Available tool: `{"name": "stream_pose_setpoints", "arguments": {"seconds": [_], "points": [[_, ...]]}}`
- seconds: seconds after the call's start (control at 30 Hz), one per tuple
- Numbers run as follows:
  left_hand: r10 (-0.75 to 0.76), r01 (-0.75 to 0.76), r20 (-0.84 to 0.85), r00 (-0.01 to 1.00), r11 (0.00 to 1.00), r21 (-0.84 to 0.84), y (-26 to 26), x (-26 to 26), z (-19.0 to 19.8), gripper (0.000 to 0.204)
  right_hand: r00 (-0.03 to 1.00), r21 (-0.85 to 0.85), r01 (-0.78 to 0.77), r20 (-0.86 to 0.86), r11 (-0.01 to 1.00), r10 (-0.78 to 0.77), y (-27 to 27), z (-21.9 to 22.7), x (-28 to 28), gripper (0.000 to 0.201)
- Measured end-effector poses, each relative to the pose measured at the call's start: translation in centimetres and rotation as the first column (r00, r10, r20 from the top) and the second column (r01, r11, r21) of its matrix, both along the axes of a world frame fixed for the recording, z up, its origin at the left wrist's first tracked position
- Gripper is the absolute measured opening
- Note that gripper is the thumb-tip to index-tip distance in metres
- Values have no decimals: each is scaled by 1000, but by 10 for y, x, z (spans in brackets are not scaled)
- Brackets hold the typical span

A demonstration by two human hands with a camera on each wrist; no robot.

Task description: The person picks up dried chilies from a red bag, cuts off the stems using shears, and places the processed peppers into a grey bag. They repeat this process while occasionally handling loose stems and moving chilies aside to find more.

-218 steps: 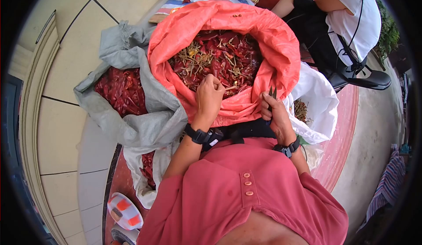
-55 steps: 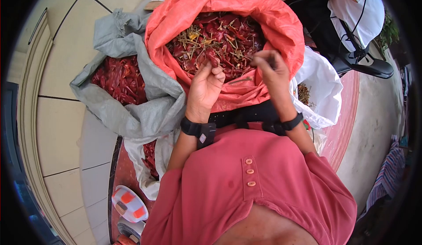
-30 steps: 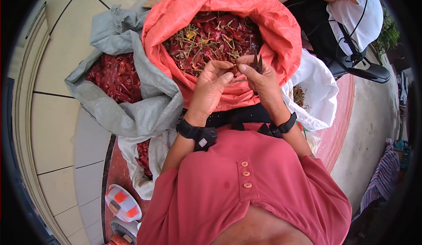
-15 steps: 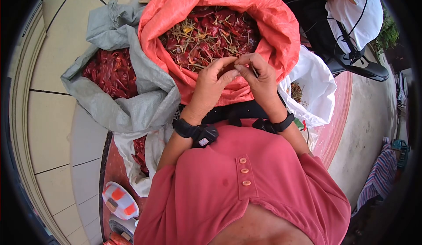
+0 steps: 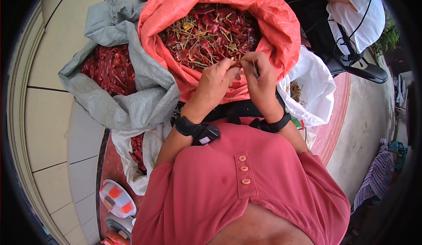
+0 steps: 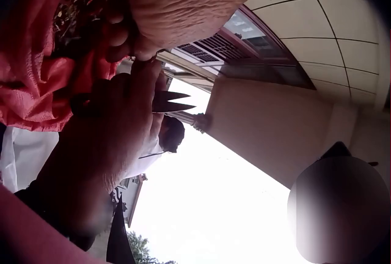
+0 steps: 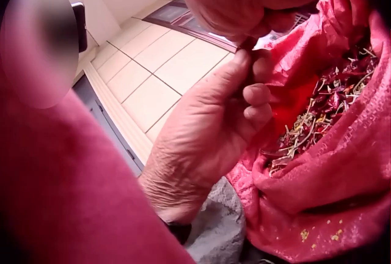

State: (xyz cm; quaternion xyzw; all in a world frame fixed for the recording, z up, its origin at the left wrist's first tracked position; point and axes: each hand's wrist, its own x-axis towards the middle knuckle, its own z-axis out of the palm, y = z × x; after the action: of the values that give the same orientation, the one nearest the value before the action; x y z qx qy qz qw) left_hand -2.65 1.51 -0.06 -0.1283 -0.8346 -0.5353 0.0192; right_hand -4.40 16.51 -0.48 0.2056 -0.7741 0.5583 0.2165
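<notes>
My left hand (image 5: 214, 83) and right hand (image 5: 263, 87) meet fingertip to fingertip over the near rim of a red woven sack (image 5: 281, 38). Between their fingertips is a small dark-red dried chili (image 5: 238, 64), mostly hidden, which the left thumb and fingers pinch. The right hand grips a pair of scissors; in the left wrist view their pointed blades (image 6: 173, 102) stick out past the fingers, slightly apart. Inside the sack lie dried red chilies (image 5: 220, 19) with many cut stems (image 5: 198, 34) strewn over them.
At left a grey sack (image 5: 145, 100) holds red chilies, with a smaller white sack (image 5: 127, 166) below it. A white sack (image 5: 318, 87) holding stems stands at right. Another person (image 5: 347, 21) sits at the upper right. A bowl-like white and orange object (image 5: 118, 199) is at lower left.
The hands came together at the chili about a second ago and stay there, the left turning more back-up. The scissor blades, upright earlier, are now hidden in the head view.
</notes>
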Motion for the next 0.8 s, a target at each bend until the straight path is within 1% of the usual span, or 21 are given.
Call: {"name": "stream_pose_setpoints", "arguments": {"seconds": [0.03,0.1,0.13,0.23,0.27,0.3,0.33,0.37,0.43,0.47,0.5,0.53,0.57,0.6,0.63,0.67,0.7,0.73,0.77,0.8], "points": [[-22,21,99,995,1000,8,0,2,4,22,978,160,114,-190,980,-83,1,-1,-2,6],[-67,40,177,982,987,155,-1,7,2,23,999,3,26,38,1000,-26,7,1,-9,5],[-94,44,214,972,973,227,-1,8,0,23,989,-83,-5,148,997,17,11,1,-11,5],[-84,43,81,993,907,418,-1,7,-7,25,990,-195,123,94,973,-106,26,2,-12,6],[-80,60,36,996,921,384,-2,8,-6,25,979,-261,181,143,948,-148,34,5,-7,7],[-76,75,-12,997,935,348,-5,7,-2,24,970,-217,239,91,946,-224,46,4,-6,6],[-73,89,-62,995,947,309,-7,7,0,24,956,-260,286,141,922,-256,58,0,-6,5],[-61,77,-57,997,930,360,-8,7,-1,24,933,-296,348,199,889,-299,70,0,-2,9],[-41,57,-45,998,886,461,-6,8,-6,24,866,-454,460,419,763,-272,101,-20,3,25],[-34,34,-10,999,869,493,-6,9,-5,23,861,-630,417,506,655,-62,123,-39,3,30],[-29,11,26,999,850,526,-7,9,-3,23,831,-769,397,533,501,160,127,-42,5,35],[-27,-13,64,998,831,557,-6,10,-2,22,724,-727,545,660,418,203,128,-49,5,38],[-19,-19,58,998,808,589,-4,10,-3,21,646,-648,592,737,480,198,128,-54,10,45],[-11,-24,52,999,785,620,-3,10,-3,20,652,-616,508,732,603,198,114,-38,16,48],[-4,-29,50,999,762,647,-2,10,-4,19,656,-569,415,728,710,200,101,-23,21,51],[5,-46,68,998,788,614,-2,13,-2,19,650,-493,281,729,823,214,91,-11,21,52],[15,-59,81,997,813,579,-2,14,2,19,652,-362,120,731,924,202,84,3,23,48],[25,-71,92,995,838,541,-2,15,5,19,717,-235,-32,671,971,186,77,20,22,42],[42,-81,88,995,860,504,-4,16,6,20,776,-85,-170,603,982,186,70,32,22,37],[60,-92,83,995,879,467,-5,17,5,20,880,33,-200,445,979,165,62,35,20,33]]}}
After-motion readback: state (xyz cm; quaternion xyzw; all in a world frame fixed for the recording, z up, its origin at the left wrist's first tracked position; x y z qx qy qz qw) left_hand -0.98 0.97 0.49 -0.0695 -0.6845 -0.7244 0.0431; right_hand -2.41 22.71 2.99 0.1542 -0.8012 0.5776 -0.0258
